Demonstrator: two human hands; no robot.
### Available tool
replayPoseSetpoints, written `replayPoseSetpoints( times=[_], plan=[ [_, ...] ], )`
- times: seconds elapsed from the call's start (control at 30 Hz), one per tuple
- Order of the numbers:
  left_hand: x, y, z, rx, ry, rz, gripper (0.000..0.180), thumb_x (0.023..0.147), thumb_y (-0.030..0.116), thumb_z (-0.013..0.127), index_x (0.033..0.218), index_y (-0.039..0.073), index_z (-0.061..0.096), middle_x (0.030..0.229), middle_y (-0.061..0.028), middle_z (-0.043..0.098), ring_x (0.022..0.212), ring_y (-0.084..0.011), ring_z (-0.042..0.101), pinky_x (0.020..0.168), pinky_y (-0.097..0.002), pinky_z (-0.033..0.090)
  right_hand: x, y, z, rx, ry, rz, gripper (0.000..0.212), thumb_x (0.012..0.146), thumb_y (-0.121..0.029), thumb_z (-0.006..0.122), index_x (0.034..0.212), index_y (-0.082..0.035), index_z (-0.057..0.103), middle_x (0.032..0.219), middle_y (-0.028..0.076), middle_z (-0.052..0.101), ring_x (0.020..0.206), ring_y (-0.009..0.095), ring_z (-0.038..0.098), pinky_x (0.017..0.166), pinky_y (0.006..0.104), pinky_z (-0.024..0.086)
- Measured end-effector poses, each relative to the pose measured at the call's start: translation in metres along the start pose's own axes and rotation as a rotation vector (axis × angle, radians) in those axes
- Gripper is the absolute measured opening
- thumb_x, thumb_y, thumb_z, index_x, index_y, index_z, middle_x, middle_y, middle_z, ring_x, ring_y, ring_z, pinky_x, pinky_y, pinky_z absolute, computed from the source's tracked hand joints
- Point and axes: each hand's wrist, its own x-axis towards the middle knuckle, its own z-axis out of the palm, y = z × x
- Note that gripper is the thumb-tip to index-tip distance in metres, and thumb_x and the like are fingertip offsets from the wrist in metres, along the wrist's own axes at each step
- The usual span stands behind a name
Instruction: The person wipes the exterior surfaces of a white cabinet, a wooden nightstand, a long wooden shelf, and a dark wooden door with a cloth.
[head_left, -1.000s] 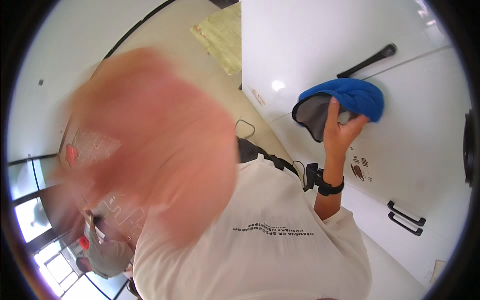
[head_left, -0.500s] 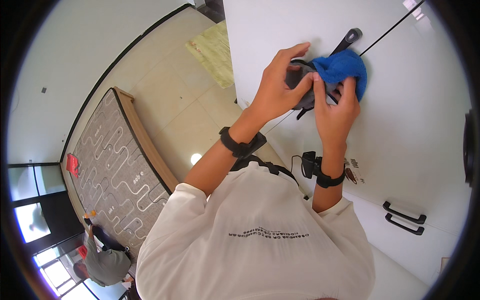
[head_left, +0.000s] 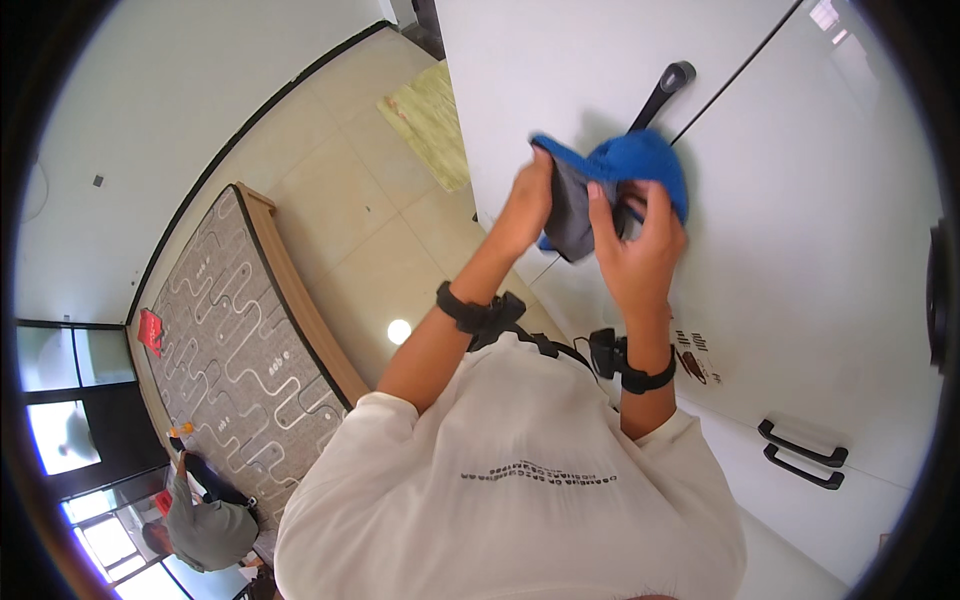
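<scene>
One blue cap (head_left: 625, 165) with grey lining, gripped by both hands: left hand (head_left: 527, 205) and right hand (head_left: 640, 250) closed on it, held against white cabinet doors (head_left: 800, 250). Three black door handles. One patterned mattress (head_left: 235, 330) on the floor.

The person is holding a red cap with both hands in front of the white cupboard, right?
Not quite: the cap is blue with a grey inside, not red. The head view shows the left hand and right hand both holding it before the white cupboard.

Blue and grey against white

The cloth (head_left: 610, 190) is blue outside, apparently grey inside; white cabinet doors (head_left: 800, 230) carry black handles (head_left: 800, 455); the mattress (head_left: 235, 330) shows grey squiggles.
</scene>
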Motion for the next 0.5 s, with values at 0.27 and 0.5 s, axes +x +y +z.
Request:
replayPoseSetpoints(
  times=[0.27,0.5],
  plan=[
    [0.043,0.098,0.015,0.069,0.082,0.537,0.058,0.107,0.044,0.029,0.081,-0.003,0.05,0.068,-0.0113,0.052,0.065,-0.0179,0.04,0.063,-0.0372,0.041,0.008,-0.003,-0.006,-0.014,-0.087,0.043,0.059,0.085,-0.011,0.074,0.135,0.005,0.047,0.076,0.009,0.063,0.069,0.017,0.062,0.069,0.0288,0.054],
    [0.038,0.029,0.007,0.707,0.072,0.286,0.045,0.097,0.047,0.051,0.109,0.003,0.053,0.097,-0.0189,0.058,0.094,-0.0374,0.055,0.083,-0.0453,0.041,-0.048,0.031,0.0,-0.079,-0.305,0.28,0.048,0.085,-0.018,0.072,0.128,-0.003,0.055,0.077,0.01,0.068,0.069,0.025,0.068,0.062,0.0373,0.053]
  ],
)
